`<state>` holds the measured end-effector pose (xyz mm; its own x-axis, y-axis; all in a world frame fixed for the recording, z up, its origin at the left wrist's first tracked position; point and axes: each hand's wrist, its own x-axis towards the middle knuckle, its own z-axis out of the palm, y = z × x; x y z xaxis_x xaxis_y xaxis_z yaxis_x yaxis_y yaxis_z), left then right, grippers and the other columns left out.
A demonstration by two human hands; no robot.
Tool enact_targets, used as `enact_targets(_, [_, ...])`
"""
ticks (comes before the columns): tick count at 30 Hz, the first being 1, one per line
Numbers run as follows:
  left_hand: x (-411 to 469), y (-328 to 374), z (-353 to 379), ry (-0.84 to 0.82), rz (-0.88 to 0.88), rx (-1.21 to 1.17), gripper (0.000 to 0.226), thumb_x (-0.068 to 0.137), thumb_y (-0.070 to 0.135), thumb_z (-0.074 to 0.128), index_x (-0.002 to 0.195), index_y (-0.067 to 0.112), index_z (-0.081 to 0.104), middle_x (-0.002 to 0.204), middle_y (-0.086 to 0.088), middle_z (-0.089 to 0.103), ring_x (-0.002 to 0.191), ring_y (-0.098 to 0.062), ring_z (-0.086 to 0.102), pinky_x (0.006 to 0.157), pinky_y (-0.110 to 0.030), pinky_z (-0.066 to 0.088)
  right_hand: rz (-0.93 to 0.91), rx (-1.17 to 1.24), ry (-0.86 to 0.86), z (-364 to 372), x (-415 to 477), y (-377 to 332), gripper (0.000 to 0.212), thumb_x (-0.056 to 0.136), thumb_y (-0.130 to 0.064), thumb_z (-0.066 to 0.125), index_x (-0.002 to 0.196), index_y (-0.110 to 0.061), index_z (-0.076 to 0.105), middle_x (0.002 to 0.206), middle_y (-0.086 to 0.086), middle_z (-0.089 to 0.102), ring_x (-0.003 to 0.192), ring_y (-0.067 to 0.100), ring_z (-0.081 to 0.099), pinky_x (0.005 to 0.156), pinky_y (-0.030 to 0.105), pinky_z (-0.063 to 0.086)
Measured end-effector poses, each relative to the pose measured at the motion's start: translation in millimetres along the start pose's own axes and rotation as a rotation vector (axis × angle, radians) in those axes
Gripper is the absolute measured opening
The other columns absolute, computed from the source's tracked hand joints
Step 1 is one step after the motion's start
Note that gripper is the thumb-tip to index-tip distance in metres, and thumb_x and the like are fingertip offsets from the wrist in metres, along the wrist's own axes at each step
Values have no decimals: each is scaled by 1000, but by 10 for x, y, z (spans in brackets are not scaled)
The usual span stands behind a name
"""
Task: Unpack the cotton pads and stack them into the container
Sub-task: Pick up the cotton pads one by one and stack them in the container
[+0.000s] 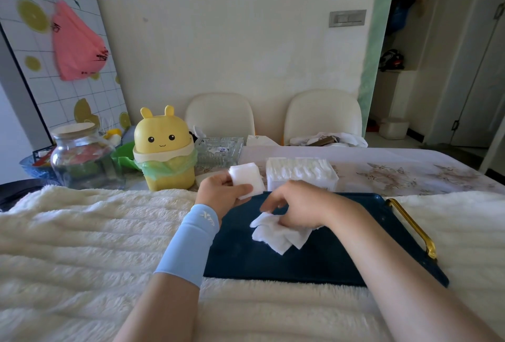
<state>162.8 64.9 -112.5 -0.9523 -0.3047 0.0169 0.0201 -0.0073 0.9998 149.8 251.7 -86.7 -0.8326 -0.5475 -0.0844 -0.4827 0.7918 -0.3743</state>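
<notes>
Nearest, on the blanket [82, 232], a tray [314, 265] is laid, its handle [412, 226] at 3 o'clock. Around the tray's middle a few loose pads [278, 232] lie crumpled and overlapping. They are pinched at their far edge by the right hand [297, 205], whose fingers are curled down onto them. At 11 o'clock of the tray, just off its far corner, a squared stack [246, 179] is gripped by the left hand [221, 194] between thumb and curled fingers and held clear of the surface. At 12 o'clock, just behind the tray's rim, the container [300, 174] stands; it looks already well filled with pads set on edge in rows. The step in hand is judged to be the gathering of the loose pads onto the stack. For this to be done well, the pads should be flattened and their edges aligned before they are lifted, since crumpled ones would not sit square. The stack should be kept lightly squeezed so that no pad slips out. It should then be lowered upright into whatever gap remains; how much room is left cannot be told. Farther off, at 10 o'clock, a bin [164, 147] and a jar [82, 155] stand well apart from the work.
</notes>
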Motion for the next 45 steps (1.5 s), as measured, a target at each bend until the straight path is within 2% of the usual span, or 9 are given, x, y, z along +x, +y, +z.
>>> enact_targets(3, [16, -17, -4, 9, 7, 21, 25, 81, -3, 75, 103, 7, 69, 97, -4, 72, 89, -18, 69, 73, -28, 61, -12, 104, 25, 36, 23, 2, 28, 94, -19, 61, 113, -34, 76, 112, -17, 71, 99, 4, 65, 70, 13, 45])
enact_targets(7, [66, -38, -8, 47, 7, 54, 14, 85, 3, 73, 97, 8, 69, 102, -8, 71, 93, -24, 69, 79, -37, 61, -31, 254, 217, 41, 86, 68, 17, 96, -20, 62, 105, -20, 76, 98, 0, 75, 92, 19, 70, 85, 35, 56])
enact_targets(13, [53, -1, 11, 31, -72, -86, 15, 91, 11, 68, 103, 2, 70, 105, -11, 70, 95, -28, 70, 74, -35, 62, -28, 745, 254, -97, 60, 99, 16, 98, -12, 58, 103, -11, 73, 90, 7, 75, 68, 12, 67, 62, 26, 47])
enact_targets(21, [-10, 18, 55, -154, -115, 8, 16, 88, 16, 73, 95, 1, 74, 101, -14, 75, 89, -25, 75, 75, -34, 61, -121, 618, 315, -322, -77, 138, 28, 92, -8, 70, 107, -31, 75, 92, -1, 68, 75, 8, 61, 74, 25, 59])
enact_targets(27, [-87, 60, 123, -300, -136, 11, 22, 91, 17, 70, 105, 0, 73, 105, -16, 75, 95, -26, 74, 77, -32, 60, -124, 543, 354, -321, -76, 51, 40, 85, -10, 79, 118, -30, 72, 82, -14, 66, 79, 2, 64, 88, 33, 59])
enact_targets(33, [-148, 135, 120, -405, -174, -124, 29, 100, 23, 56, 112, -1, 67, 107, -19, 74, 94, -25, 73, 70, -29, 61, -111, 527, 433, -267, -12, 60, 41, 82, -6, 80, 117, -25, 72, 81, -12, 66, 76, 6, 65, 88, 35, 59])
enact_targets(37, [-153, 179, 123, -453, -210, -169, 48, 97, 43, 54, 118, 1, 65, 111, -19, 73, 102, -30, 71, 79, -37, 61, -100, 520, 470, -243, 1, 67, 35, 82, -6, 79, 111, -26, 73, 82, -10, 66, 69, 2, 65, 81, 30, 60])
enact_targets(41, [-151, 148, 100, -440, -122, -61, 24, 88, 13, 70, 109, 0, 70, 109, -14, 74, 97, -22, 73, 77, -27, 60, -95, 401, 487, -251, -11, 79, 32, 85, -27, 78, 116, -31, 71, 97, -15, 69, 76, -13, 57, 76, 17, 45])
enact_targets(45, [-141, 151, 49, -454, -118, -88, 21, 91, 3, 65, 111, 1, 69, 109, -15, 74, 98, -23, 72, 77, -28, 60, -50, 467, 370, -278, -28, 94, 53, 78, -42, 84, 125, -32, 63, 107, -14, 64, 99, 0, 62, 87, 21, 48])
